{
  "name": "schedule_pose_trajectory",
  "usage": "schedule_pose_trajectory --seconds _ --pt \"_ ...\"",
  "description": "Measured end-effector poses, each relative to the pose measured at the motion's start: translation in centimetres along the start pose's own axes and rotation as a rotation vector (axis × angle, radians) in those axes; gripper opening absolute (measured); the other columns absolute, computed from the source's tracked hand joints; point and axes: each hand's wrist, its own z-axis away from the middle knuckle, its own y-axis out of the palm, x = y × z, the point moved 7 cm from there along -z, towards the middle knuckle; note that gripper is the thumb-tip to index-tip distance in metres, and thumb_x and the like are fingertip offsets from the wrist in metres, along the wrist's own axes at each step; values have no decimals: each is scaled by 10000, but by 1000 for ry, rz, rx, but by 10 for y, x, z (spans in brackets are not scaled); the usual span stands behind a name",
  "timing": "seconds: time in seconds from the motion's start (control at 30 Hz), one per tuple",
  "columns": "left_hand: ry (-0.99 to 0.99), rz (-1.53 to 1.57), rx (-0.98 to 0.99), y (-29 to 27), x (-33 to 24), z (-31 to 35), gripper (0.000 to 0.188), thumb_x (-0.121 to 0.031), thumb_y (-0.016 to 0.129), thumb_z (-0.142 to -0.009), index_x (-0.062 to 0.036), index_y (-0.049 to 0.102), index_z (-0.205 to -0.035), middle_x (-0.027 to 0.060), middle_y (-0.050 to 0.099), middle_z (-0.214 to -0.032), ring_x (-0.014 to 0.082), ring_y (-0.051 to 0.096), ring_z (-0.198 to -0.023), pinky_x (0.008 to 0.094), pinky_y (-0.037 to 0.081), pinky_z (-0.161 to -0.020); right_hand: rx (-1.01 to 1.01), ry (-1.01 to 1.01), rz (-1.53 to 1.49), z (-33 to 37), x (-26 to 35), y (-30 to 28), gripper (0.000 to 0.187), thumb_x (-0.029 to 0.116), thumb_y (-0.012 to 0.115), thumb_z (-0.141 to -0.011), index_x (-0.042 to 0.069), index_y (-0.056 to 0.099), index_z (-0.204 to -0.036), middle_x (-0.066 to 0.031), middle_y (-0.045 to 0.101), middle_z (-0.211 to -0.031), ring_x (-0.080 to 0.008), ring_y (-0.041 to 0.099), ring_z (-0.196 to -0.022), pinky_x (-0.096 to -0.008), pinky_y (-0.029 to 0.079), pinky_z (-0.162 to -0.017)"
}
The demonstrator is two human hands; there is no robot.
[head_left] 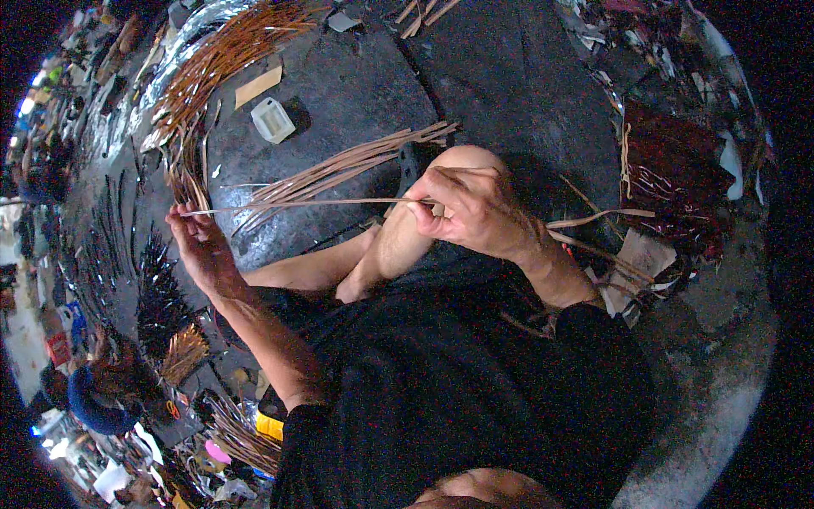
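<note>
A thin, flat, light-brown strip [331, 202] stretches almost level between my two hands. The fingers of my left hand [206, 254] close on its left end. My right hand [475, 208] pinches it above my bent knee, thumb against forefinger. Past my right wrist, a pale strip [604, 218] sticks out to the right; whether it is the same piece is hidden by the hand. On the dark floor beyond the held strip lies a loose bundle of similar brown strips [339, 165].
A white plastic container [272, 120] and a tan flat piece [258, 86] lie on the floor ahead. Orange-brown strands [225, 64] are heaped at far left, dark strands [161, 293] nearer. A dark red pile [674, 170] and a pale sheet [640, 259] lie at right.
</note>
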Motion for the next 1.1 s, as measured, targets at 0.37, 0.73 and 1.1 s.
schedule_pose_trajectory --seconds 0.37,0.73,1.1 --pt "-1 -36 26 -73 -27 -48 250 -246 600 -935 -32 573 -1062 66 635 -1043 154 630 -912 250 575 -746 69 -20 -29 12 -4 -1 160 74 710 -774 46 585 -869 -97 656 -779 -261 668 -694 -345 546 -630" --pt "-33 -102 -62 -143 -33 -97 290 -253 614 -924 -23 571 -1097 59 638 -1041 167 606 -997 272 549 -835 86 40 -68 19 -11 -8 158 63 717 -776 51 595 -875 -85 655 -766 -245 665 -663 -327 534 -597" --pt "-132 -580 -30 -198 2 -85 384 -298 613 -941 -50 528 -1221 32 644 -933 104 628 -826 230 468 -607 192 388 -286 -22 -148 15 203 178 675 -874 31 668 -1013 -90 712 -864 -189 684 -761 -299 531 -686"
